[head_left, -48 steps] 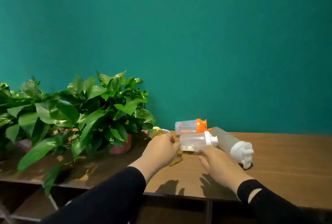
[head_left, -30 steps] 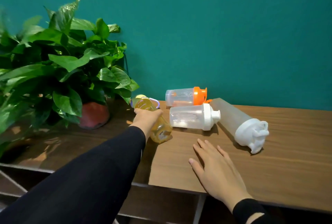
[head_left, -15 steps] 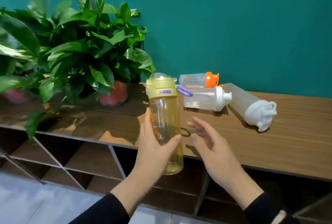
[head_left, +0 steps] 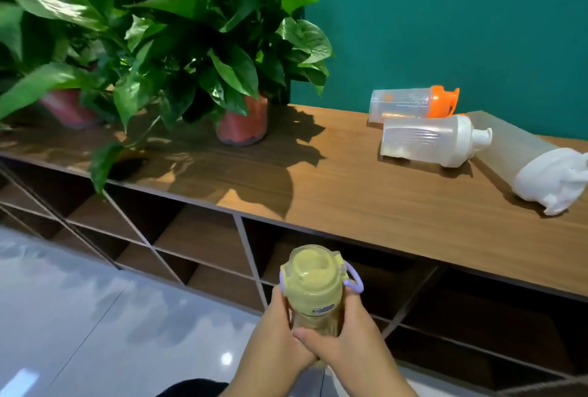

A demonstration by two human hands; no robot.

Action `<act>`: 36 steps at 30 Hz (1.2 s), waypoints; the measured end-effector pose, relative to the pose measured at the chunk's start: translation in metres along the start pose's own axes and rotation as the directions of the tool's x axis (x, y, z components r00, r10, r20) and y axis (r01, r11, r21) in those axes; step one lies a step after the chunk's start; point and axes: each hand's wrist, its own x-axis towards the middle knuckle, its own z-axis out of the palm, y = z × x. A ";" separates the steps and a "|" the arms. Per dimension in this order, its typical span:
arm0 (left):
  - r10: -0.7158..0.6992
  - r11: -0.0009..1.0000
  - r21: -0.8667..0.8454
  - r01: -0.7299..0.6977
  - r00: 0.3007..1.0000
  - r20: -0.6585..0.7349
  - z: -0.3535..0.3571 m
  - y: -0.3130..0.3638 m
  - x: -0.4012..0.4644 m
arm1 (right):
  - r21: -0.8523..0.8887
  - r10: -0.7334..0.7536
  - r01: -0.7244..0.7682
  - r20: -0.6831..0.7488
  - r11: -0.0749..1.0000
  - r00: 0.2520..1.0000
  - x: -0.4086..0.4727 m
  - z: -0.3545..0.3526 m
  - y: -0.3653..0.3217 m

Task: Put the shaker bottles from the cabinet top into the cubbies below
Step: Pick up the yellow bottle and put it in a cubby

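A yellow bottle [head_left: 313, 288] with a purple loop is upright, held low in front of the cubbies [head_left: 203, 237]. My left hand [head_left: 273, 345] and my right hand [head_left: 353, 342] both wrap its body from either side. On the wooden cabinet top [head_left: 334, 180] three shaker bottles lie on their sides at the right: one with an orange lid [head_left: 410, 104], a clear one with a white lid [head_left: 429, 142] in front of it, and a tall frosted one with a white cap [head_left: 534, 161] at the frame's right edge.
Two leafy potted plants [head_left: 178, 34] in red pots stand on the left of the cabinet top, their leaves hanging over the front edge. A teal wall rises behind. Glossy grey floor tiles [head_left: 95, 317] lie in front of the cubbies.
The yellow bottle has come down from cabinet-top height to cubby level. My right hand, open beside it half a second ago, now grips it too. The view has tilted downward.
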 end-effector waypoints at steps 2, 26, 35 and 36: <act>-0.002 0.999 0.048 0.000 0.999 0.037 0.008 -0.007 0.012 | 0.033 0.062 -0.061 -0.038 0.998 0.997 0.019 0.011 0.013; -0.191 0.940 0.273 0.203 0.979 -0.071 -0.015 -0.068 0.123 | 0.086 0.018 -0.018 0.004 0.996 1.000 0.126 0.036 0.054; -0.213 0.941 0.255 0.221 0.975 -0.060 -0.018 -0.057 0.124 | -0.059 0.040 -0.041 -0.016 0.997 0.999 0.128 0.040 0.053; -0.221 0.934 0.273 0.231 0.973 -0.067 -0.019 -0.057 0.125 | -0.124 0.044 -0.045 -0.016 0.991 0.999 0.127 0.040 0.053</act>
